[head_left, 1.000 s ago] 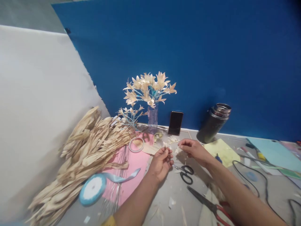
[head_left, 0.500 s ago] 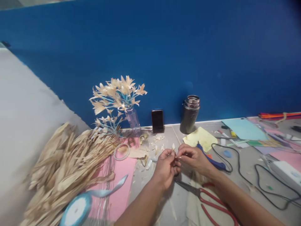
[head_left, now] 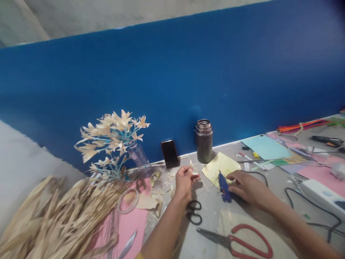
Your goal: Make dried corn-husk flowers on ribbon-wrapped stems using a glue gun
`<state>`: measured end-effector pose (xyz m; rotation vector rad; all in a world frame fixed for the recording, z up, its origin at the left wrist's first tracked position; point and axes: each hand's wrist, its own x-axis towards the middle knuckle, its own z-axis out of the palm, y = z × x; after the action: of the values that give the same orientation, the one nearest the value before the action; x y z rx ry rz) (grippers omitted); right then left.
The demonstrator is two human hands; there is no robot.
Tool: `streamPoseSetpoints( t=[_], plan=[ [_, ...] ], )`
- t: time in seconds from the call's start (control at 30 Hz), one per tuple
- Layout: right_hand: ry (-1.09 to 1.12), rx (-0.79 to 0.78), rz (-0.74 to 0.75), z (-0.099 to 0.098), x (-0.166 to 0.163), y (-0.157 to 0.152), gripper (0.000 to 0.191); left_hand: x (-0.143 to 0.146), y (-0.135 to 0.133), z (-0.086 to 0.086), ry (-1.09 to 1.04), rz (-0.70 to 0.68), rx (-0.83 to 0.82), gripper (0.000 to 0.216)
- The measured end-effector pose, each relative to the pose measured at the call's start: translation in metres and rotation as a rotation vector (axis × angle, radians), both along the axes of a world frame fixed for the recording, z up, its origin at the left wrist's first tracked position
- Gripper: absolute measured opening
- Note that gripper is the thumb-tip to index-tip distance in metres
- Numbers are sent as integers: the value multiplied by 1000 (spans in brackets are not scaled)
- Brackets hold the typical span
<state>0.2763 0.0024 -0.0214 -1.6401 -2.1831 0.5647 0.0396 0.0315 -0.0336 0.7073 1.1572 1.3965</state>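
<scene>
My left hand (head_left: pixel 184 183) is pinched around a small pale husk flower piece (head_left: pixel 192 164), which sticks up past the fingertips. My right hand (head_left: pixel 246 187) has its thumb and fingers closed at the right side of a blue glue gun (head_left: pixel 224 187), whose nozzle points away from me over a yellow paper (head_left: pixel 222 166). Part of the glue gun's grip is hidden by the fingers. Black-handled scissors (head_left: pixel 194 212) lie beside my left wrist. Nearer to me are large scissors with red handles (head_left: pixel 250 241).
Dried husks (head_left: pixel 61 219) are heaped at left, beside pink paper (head_left: pixel 134 223) and a ring (head_left: pixel 128 200). Husk flowers (head_left: pixel 113 133) stand in a clear vase (head_left: pixel 138 156). A phone (head_left: pixel 170 154) and an open flask (head_left: pixel 204 142) stand near the blue wall; a power strip (head_left: pixel 323 194) lies right.
My right hand has left the left hand and moved right to the glue gun, which has turned. The left hand still pinches the flower piece. The view has shifted, showing more wall top.
</scene>
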Motion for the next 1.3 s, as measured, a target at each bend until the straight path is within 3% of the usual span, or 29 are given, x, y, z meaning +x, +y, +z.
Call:
streamPoseSetpoints(
  t=[0.2,0.37,0.57,0.7,0.8,1.0,1.3],
  plan=[
    [-144,-30,18,-28,15,-2,32,34,38,-28,117,-32,-18,22],
    [-153,-40,34,-29,13,0,29,40,42,-44,204,-46,-23,18],
    [20,-127,12,-12,39,1,20,39,43,-45,242,-69,-33,16],
    [368,-154,-130,-7,51,-4,35,37,42,-47,262,-20,5,12],
    [562,-231,-155,-13,42,-8,47,34,41,-50,280,34,77,11],
    [549,-274,-49,-25,14,-10,55,32,40,-50,277,74,146,9],
    [519,-204,-42,-28,10,-9,57,35,35,-42,252,5,171,8]
  ],
)
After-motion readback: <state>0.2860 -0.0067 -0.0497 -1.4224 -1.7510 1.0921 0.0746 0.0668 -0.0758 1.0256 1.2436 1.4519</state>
